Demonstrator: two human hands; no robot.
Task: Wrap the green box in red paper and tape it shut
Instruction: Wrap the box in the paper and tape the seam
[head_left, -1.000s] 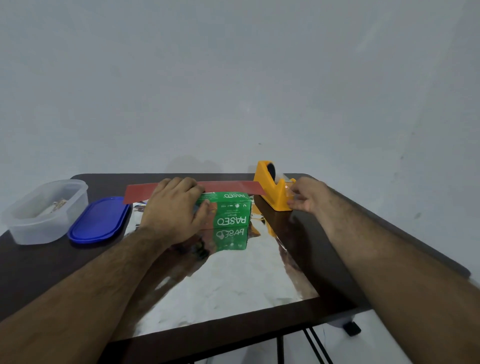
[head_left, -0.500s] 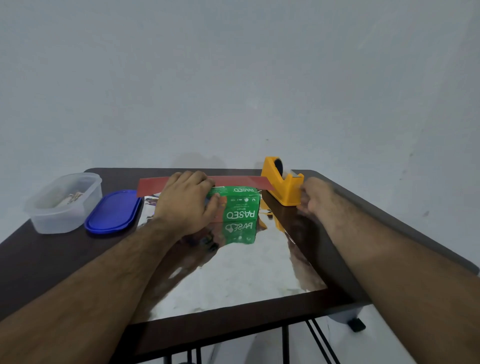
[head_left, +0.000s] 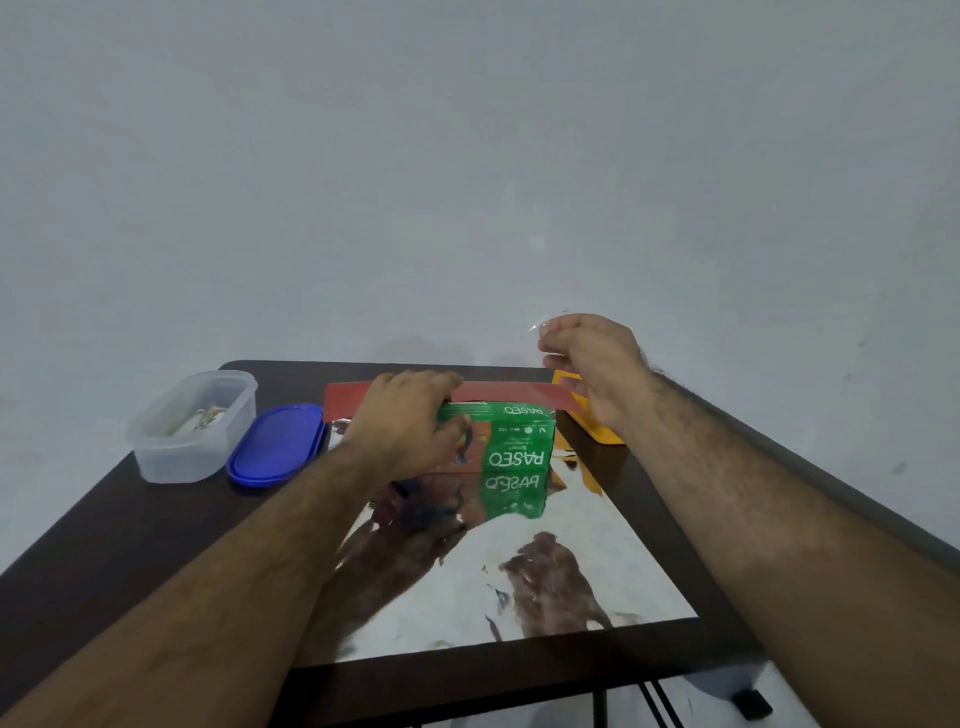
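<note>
The green box (head_left: 511, 434) lies on its side near the far middle of the desk (head_left: 124, 525), on a sheet whose upper face is mirror-bright silver (head_left: 524, 587) and whose far edge, folded up over the box top, shows as red paper (head_left: 498, 393). The left hand (head_left: 402, 423) rests on the box's left part, fingers curled over the top edge and pinning the red flap. The right hand (head_left: 592, 364) is raised above the yellow tape dispenser (head_left: 597, 423), fingers pinching a strip of clear tape (head_left: 543, 332); half a second ago it was low, beside the dispenser. The desk is dark brown, set against a plain pale wall. At the left stand a clear plastic tub (head_left: 189, 428) and, just beside it, a blue lid (head_left: 278, 444). The box reads "PASEO", upside down from here, twice, and again in the silver reflection; the smaller print is too fine to read.
</note>
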